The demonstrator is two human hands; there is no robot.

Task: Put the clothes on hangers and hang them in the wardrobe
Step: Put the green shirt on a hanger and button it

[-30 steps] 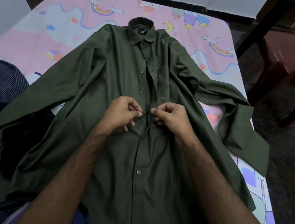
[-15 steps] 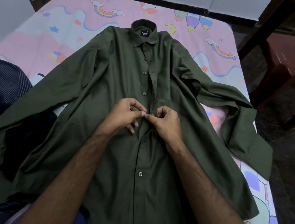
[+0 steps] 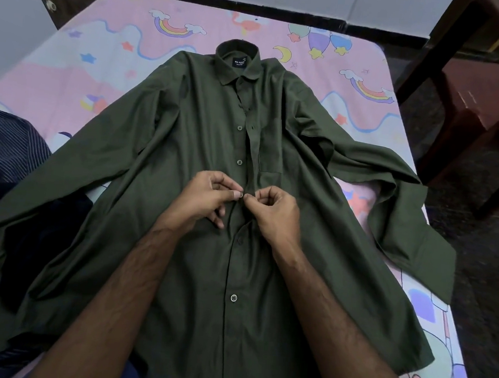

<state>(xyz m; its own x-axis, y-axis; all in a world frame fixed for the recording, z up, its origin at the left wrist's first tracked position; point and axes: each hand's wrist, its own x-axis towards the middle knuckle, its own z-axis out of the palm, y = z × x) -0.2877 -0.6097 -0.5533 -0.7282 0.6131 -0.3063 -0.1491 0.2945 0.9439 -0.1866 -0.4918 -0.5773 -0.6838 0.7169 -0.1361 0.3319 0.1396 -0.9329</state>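
bed sheet [image 3: 108,65] under green shirt [image 3: 184,159]; left hand [image 3: 203,198], right hand [image 3: 273,213] pinch placket, button half-hidden.

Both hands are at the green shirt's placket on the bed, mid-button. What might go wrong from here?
1. The left hand and right hand pinch the placket at one small button; it may slip the hole or go into the wrong one, skewing the green shirt.
2. The right sleeve hangs past the edge of the bed; its weight may drag the shirt sideways.
3. The left sleeve lies over dark clothes; lifting the shirt may snag them.
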